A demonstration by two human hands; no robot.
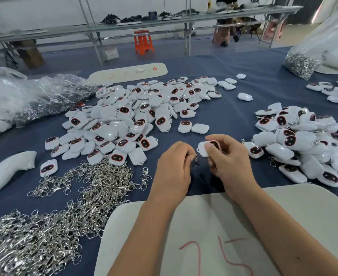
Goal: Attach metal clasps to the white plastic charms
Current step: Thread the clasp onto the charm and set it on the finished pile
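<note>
- The right hand (pixel 230 156) pinches a white charm (pixel 207 148) above the blue tablecloth (pixel 233 116), dark face turned up.
- The left hand (pixel 174 164) curls its fingers around a small metal clasp (pixel 196 160), which hangs just beside the charm.
- The pile of loose clasps (pixel 64 206) lies to the left, and the heap of charms (pixel 134 116) lies beyond the hands.

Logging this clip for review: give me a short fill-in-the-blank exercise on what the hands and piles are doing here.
1. The right hand holds a white ____.
2. The left hand pinches a metal ____.
3. The loose clasp pile lies on the person's ____ side.
4. The cloth under the charm pile is ____.

Missing words: charm; clasp; left; blue
</note>
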